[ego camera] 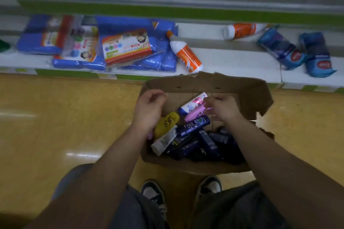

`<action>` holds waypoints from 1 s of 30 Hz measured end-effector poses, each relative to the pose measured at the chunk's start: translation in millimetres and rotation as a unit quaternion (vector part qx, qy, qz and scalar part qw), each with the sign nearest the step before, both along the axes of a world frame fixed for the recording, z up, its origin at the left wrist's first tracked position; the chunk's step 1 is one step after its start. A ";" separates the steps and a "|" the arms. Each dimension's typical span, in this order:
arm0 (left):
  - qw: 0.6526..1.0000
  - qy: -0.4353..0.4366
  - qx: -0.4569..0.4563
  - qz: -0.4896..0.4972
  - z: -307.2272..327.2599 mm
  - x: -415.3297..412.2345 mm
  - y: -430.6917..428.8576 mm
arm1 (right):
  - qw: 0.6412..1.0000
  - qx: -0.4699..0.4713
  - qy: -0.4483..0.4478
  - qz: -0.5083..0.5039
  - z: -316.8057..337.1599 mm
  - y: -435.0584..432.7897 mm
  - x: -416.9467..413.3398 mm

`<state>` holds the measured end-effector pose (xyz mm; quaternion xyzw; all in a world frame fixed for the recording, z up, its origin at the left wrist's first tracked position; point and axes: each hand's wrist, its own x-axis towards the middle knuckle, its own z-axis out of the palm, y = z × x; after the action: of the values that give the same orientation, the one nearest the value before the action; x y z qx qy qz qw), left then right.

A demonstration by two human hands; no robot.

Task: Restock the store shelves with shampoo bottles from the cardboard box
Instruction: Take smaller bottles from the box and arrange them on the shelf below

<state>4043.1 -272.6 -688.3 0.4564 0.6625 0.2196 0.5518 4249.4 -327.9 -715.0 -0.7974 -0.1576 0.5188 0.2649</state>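
Just past our sneakers point(154, 194), the open cardboard box point(242, 91) sits on the floor point(55, 108), holding dark blue shampoo bottles point(206, 143), with a yellow bottle point(167, 121) and a pink bottle point(194, 115) on top. Our left hand point(149, 108) hovers over its left edge, fingers curled on nothing; our right hand point(222, 108) reaches the pink bottle, but blur hides whether it grips. Beyond, the low shelf point(232, 63) carries blue packs point(37, 42) and orange-and-white bottles point(187, 55).

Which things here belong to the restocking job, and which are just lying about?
Job: box; in it the white bottle, pink bottle, yellow bottle and dark blue bottles; shelf; left hand and right hand over the box.

Lying about, all on the shelf: blue packs, orange bottles, blue packets.
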 end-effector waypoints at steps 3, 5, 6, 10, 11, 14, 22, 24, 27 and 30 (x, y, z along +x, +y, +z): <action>1.000 -0.014 0.022 0.013 -43.1 0.7 20.4 | 1.000 -0.005 -0.012 0.016 -47.8 11.3 11.1; 0.999 0.001 0.047 0.012 -63.5 -0.5 34.8 | 0.999 -0.011 -0.026 0.029 -77.9 21.1 14.6; 0.998 0.006 0.053 0.014 -72.2 -0.9 41.6 | 0.999 -0.013 -0.032 0.035 -93.2 27.4 14.1; 0.992 0.067 0.087 -0.062 -92.1 -0.8 55.9 | 0.991 -0.016 -0.085 0.100 -147.4 40.8 -2.9; 0.987 0.098 0.090 -0.091 -95.6 -3.1 56.5 | 0.987 -0.014 -0.103 0.123 -158.3 41.0 -9.5; 0.962 0.204 0.084 -0.163 -102.5 -16.9 53.6 | 0.972 -0.039 -0.140 0.185 -185.4 38.3 -23.0; 0.796 0.459 0.157 -0.362 -113.2 -36.1 32.4 | 0.775 -0.054 -0.368 0.510 -223.1 34.2 -28.3; 0.749 0.502 0.171 -0.397 -121.6 -43.3 26.5 | 0.747 -0.066 -0.374 0.546 -233.1 40.7 -33.9; 0.683 0.555 0.165 -0.445 -129.5 -50.0 17.9 | 0.718 -0.096 -0.385 0.571 -239.0 51.0 -41.6; 0.642 0.573 0.162 -0.483 -133.0 -44.9 10.4 | 0.686 -0.133 -0.384 0.604 -239.1 60.7 -45.1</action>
<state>3998.2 -262.2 -821.3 0.8280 0.4859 -0.2797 0.0068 4204.3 -267.2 -954.2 -0.6862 -0.6224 0.2300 -0.2980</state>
